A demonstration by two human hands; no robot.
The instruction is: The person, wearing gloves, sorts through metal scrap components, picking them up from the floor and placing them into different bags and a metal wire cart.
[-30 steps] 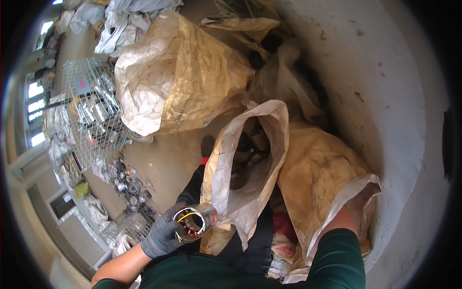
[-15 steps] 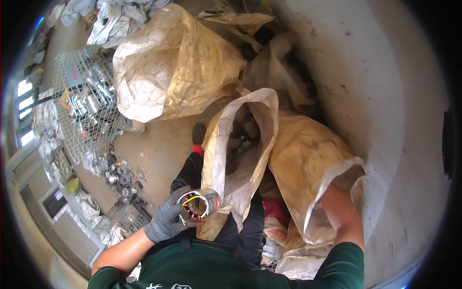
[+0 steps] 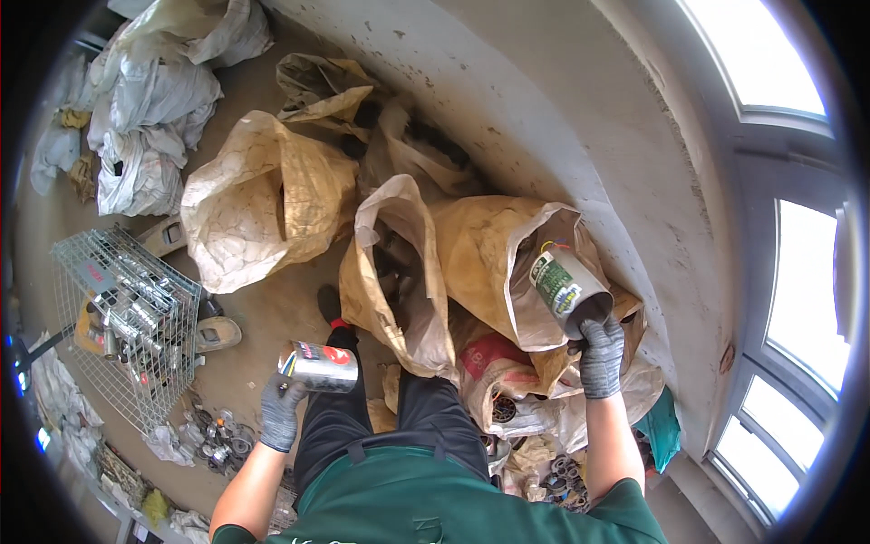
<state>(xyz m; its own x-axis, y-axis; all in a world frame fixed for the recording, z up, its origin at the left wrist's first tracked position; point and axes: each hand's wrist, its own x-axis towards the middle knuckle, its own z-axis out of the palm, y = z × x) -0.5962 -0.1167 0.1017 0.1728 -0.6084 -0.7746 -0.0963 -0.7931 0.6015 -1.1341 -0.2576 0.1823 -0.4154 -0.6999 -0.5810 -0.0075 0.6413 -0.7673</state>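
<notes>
My gloved left hand [image 3: 280, 415] grips the open end of a silver motor housing [image 3: 326, 368] with a red label, held on its side above my left thigh. Coloured wires show at the end nearest my fingers. On the right, my gloved right hand [image 3: 602, 359] is closed on the rim of a second motor housing [image 3: 569, 292]. This one bears a green label, and thin wires poke out of its far end. It is tilted in front of the mouth of a tan sack [image 3: 489, 263]. Between the two housings stands another open sack [image 3: 355, 283], with dark pieces inside.
A wide-mouthed sack [image 3: 313, 195] stands farther left. Beyond it is a wire cage cart [image 3: 127, 317] holding metal parts. Loose metal parts [image 3: 217, 440] lie on the floor at left. White sacks [image 3: 149, 118] are piled far left. A wall [image 3: 544, 109] runs along the far right.
My right hand has come out of the right-hand sack with the green-labelled housing. My left hand still holds its housing, now turned so its red label shows. The view has shifted rightward.
</notes>
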